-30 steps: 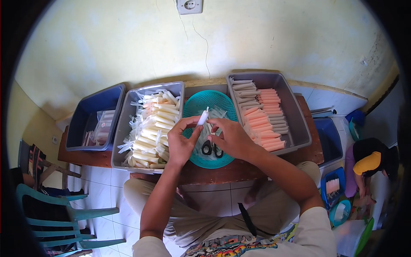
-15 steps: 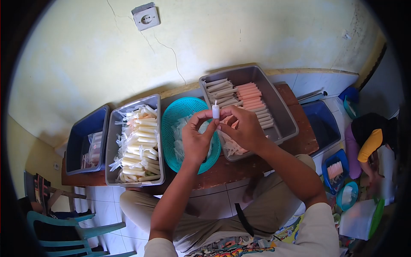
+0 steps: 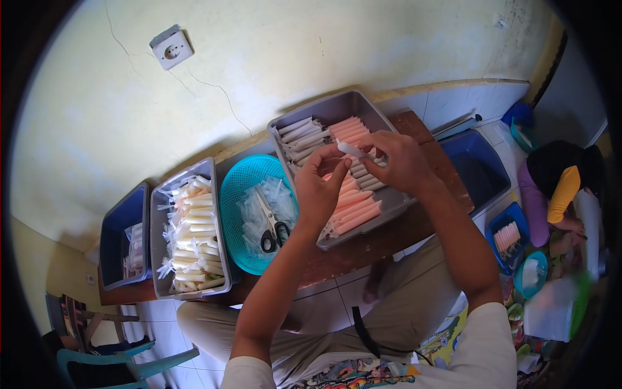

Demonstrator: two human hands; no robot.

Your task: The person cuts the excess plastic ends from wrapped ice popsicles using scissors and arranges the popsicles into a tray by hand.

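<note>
A slim white plastic-wrapped stick (image 3: 352, 150) is held over the right-hand grey tray (image 3: 400, 209), tilted with one end towards the upper left. My left hand (image 3: 317, 185) pinches near that end, thumb and forefinger close together. At the other end, the fingers of my right hand (image 3: 407, 162) close on the stick. Beneath my hands lie rows of pink sticks (image 3: 353, 211) and greyish-white sticks (image 3: 304, 137). Left of my left hand, a turquoise basket (image 3: 234, 194) contains clear plastic sleeves (image 3: 280, 194) and black-handled scissors (image 3: 267, 220).
A grey tray (image 3: 155, 223) of cream sticks in plastic and a dark blue bin (image 3: 110, 249) stand on the bench (image 3: 324, 264)'s left. Another blue bin (image 3: 479, 168) is at right. A person (image 3: 564, 188) works on the floor at far right, near a turquoise chair (image 3: 123, 356)'s opposite side.
Both my hands have moved right and up, over the tray. The stick has gone from upright to slanting. My view has shifted, and the scissors in the basket now show.
</note>
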